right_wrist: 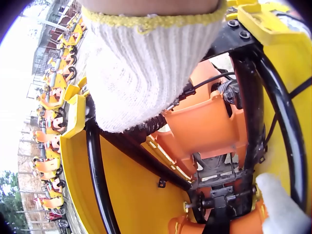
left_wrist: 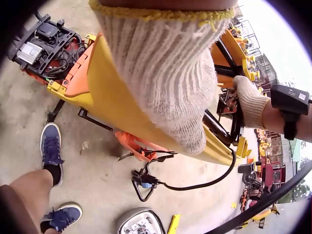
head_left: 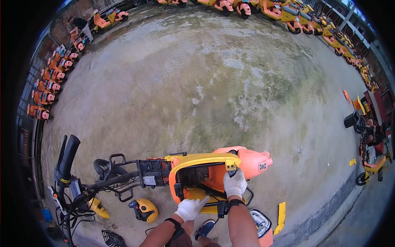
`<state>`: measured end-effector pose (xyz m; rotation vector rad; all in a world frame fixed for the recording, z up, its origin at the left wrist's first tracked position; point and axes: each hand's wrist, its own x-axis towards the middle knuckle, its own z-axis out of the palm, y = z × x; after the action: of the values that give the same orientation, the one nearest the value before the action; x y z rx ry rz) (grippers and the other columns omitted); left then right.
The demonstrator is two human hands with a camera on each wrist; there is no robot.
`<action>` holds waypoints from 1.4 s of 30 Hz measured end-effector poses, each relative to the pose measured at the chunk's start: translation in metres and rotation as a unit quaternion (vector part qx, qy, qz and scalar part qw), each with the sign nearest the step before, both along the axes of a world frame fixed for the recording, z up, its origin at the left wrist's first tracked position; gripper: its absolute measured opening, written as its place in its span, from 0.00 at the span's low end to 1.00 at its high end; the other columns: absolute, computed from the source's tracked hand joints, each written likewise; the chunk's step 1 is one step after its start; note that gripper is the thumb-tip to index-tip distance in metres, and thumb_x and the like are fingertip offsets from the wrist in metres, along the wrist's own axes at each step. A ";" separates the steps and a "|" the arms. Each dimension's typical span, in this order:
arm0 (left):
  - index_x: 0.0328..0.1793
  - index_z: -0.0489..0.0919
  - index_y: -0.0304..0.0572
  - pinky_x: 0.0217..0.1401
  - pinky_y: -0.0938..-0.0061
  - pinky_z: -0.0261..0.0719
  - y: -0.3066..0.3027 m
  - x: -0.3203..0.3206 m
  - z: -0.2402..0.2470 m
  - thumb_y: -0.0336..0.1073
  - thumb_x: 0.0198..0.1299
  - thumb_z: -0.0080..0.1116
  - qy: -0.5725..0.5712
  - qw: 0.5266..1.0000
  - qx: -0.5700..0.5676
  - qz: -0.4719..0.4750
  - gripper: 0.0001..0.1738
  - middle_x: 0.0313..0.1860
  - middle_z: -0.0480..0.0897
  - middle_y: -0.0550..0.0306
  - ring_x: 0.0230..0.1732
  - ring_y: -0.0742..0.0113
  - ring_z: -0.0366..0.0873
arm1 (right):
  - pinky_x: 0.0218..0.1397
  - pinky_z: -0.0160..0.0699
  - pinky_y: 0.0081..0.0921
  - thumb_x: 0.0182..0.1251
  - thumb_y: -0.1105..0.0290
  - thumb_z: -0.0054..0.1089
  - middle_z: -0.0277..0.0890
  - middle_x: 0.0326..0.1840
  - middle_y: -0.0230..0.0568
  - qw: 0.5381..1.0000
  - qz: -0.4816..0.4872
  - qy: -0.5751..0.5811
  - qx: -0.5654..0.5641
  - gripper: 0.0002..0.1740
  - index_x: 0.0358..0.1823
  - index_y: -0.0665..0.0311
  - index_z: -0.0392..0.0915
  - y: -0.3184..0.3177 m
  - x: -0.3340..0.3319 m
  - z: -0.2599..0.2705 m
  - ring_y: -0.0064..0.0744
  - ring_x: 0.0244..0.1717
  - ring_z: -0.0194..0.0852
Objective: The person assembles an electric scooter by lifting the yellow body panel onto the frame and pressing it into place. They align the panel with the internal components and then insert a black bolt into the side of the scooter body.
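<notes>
A scooter body with yellow side panels (head_left: 193,159) and an open middle shows a black tube frame (right_wrist: 278,87) inside. My gloved left hand (head_left: 190,209) rests on its near side, a digit extended toward the rear; in the left wrist view the glove (left_wrist: 165,92) covers part of the yellow panel (left_wrist: 109,97). At the rear, my gloved right hand (head_left: 235,183) has its fingers curled over the black frame by a yellow bracket (head_left: 231,164). The right wrist view shows that glove (right_wrist: 136,78) hiding its own fingertips, and my left hand (right_wrist: 282,209) across the opening.
Black handlebars (head_left: 70,158) stand at the left. On the concrete lie a yellow-and-black part (head_left: 147,210), a yellow strip (head_left: 280,217) and a grey-rimmed part (head_left: 261,222). Rows of scooters (head_left: 53,78) line the yard; a person (head_left: 82,26) bends at the far left.
</notes>
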<state>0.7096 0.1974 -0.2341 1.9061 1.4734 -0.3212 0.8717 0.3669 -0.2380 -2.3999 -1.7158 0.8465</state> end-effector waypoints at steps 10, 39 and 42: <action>0.81 0.58 0.49 0.39 0.55 0.82 -0.021 -0.008 0.000 0.45 0.65 0.52 -0.052 0.996 0.074 0.012 0.38 0.41 0.81 0.48 0.39 0.46 0.84 | 0.54 0.80 0.50 0.60 0.59 0.60 0.82 0.46 0.59 0.997 -0.001 0.035 0.074 0.21 0.50 0.66 0.77 -0.014 -0.003 -0.010 0.59 0.49 0.83; 0.52 0.80 0.38 0.45 0.61 0.81 -0.090 -0.005 -0.073 0.41 0.57 0.68 -0.161 0.790 0.591 0.025 0.20 0.34 0.80 0.55 0.36 0.55 0.81 | 0.63 0.74 0.30 0.80 0.51 0.44 0.74 0.62 0.37 0.691 -0.110 0.653 0.289 0.28 0.69 0.64 0.69 -0.068 0.173 -0.245 0.30 0.60 0.74; 0.47 0.81 0.39 0.51 0.59 0.83 -0.118 -0.024 -0.081 0.30 0.52 0.68 -0.342 0.689 0.638 -0.029 0.15 0.40 0.82 0.54 0.39 0.53 0.82 | 0.62 0.74 0.28 0.80 0.49 0.45 0.74 0.62 0.34 0.685 -0.112 0.649 0.312 0.28 0.69 0.62 0.69 -0.067 0.170 -0.251 0.28 0.59 0.74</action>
<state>0.6857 0.0799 -0.3151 2.5373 1.0654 1.6709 1.0418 0.2997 -0.4886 -0.9209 -0.8092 1.1709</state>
